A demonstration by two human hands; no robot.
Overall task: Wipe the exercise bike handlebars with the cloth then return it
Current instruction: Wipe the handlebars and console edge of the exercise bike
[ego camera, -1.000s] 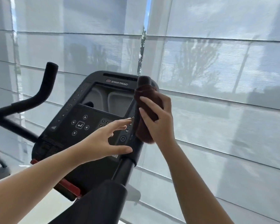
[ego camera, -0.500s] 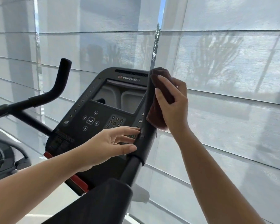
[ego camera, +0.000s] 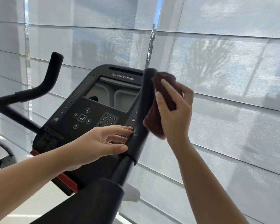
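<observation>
A dark maroon cloth (ego camera: 153,120) is bunched in my right hand (ego camera: 174,113), just to the right of the bike's right handlebar (ego camera: 145,101), a black upright foam grip. The cloth touches or nearly touches the bar's right side near its top. My left hand (ego camera: 100,143) is open, its fingertips and thumb resting against the lower part of the same grip. The left handlebar (ego camera: 52,73) curves up at the left, untouched.
The black console (ego camera: 94,110) with screen and keypad sits between the two bars. A black padded part (ego camera: 87,201) of the bike fills the bottom centre. Translucent window blinds (ego camera: 225,78) lie close behind the bike.
My right hand slid the cloth up the right grip, then came off its tip to the bar's right side. My left hand stayed near the lower grip. The camera view shifted slightly.
</observation>
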